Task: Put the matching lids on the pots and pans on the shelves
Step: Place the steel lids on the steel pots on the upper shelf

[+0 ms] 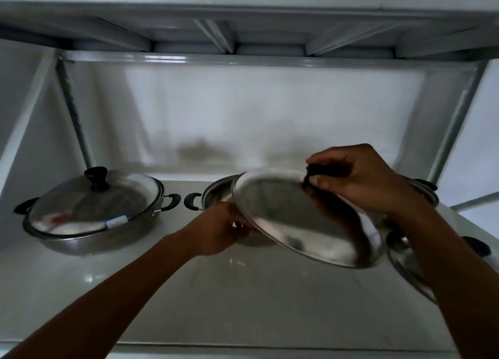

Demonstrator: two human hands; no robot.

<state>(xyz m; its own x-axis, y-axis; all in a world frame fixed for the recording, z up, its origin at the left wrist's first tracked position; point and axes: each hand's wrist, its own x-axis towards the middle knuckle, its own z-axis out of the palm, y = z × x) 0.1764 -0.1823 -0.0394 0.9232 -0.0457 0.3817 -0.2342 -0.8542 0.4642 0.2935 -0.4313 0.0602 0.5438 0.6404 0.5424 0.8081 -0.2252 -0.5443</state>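
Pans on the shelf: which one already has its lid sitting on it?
The left pan, with a black-knobbed lid resting on its rim. The middle pan is open; both hands hold its tilted lid above it.

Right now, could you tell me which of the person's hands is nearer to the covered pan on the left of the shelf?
Left. The left hand holds the tilted lid's near edge, closer to the covered pan. The right hand grips the lid's knob, farther right.
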